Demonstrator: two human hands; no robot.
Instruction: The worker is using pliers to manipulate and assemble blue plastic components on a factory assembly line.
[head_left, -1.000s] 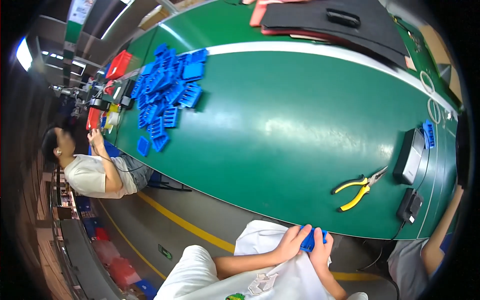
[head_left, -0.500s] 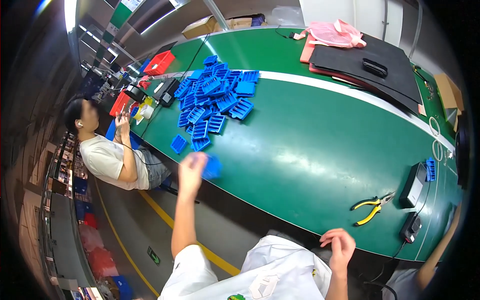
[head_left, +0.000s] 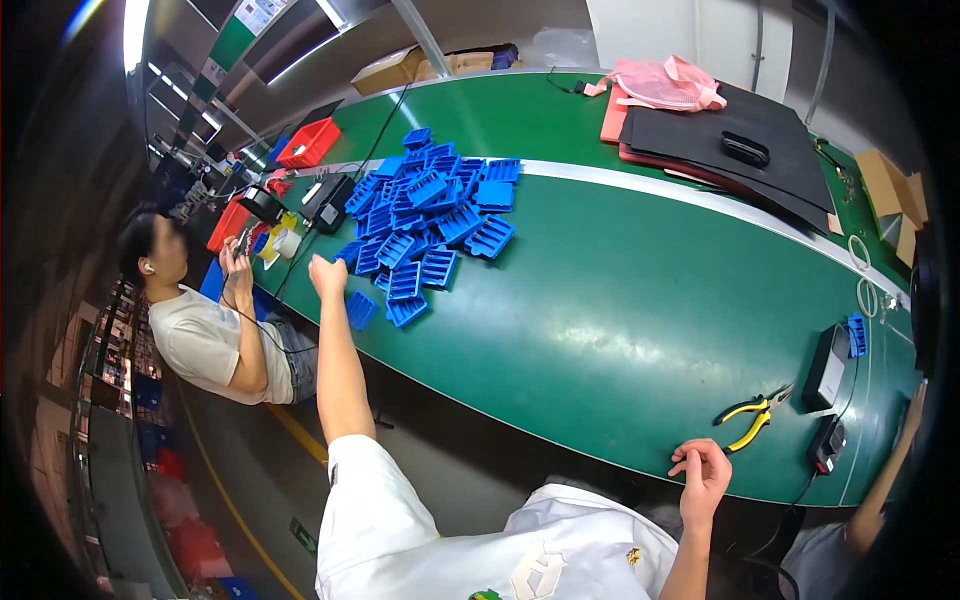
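My left hand (head_left: 328, 277) reaches out to the left edge of a heap of blue slotted plastic trays (head_left: 405, 212). Its fingers are closed around one blue tray (head_left: 349, 253), mostly hidden by the hand and touching the heap's edge. Just below lies a single blue tray (head_left: 360, 310), apart from the others. At the table's near edge, my right hand (head_left: 703, 467) has its fingers loosely curled in, and nothing shows in it. Yellow-and-black pliers (head_left: 755, 415) rest on the green table (head_left: 590, 350) beyond that hand.
On the left a co-worker (head_left: 215, 330) holds a small item near red bins (head_left: 310, 143) and a black device (head_left: 327, 203). At right are a black-and-white box (head_left: 828, 368) and another blue tray (head_left: 857, 335). Black sheets (head_left: 720, 150) bear a pink bag (head_left: 665, 82).
My left hand has moved left and away from me with the blue tray, from the table's front to the heap's left edge. The right hand stays curled near the edge.
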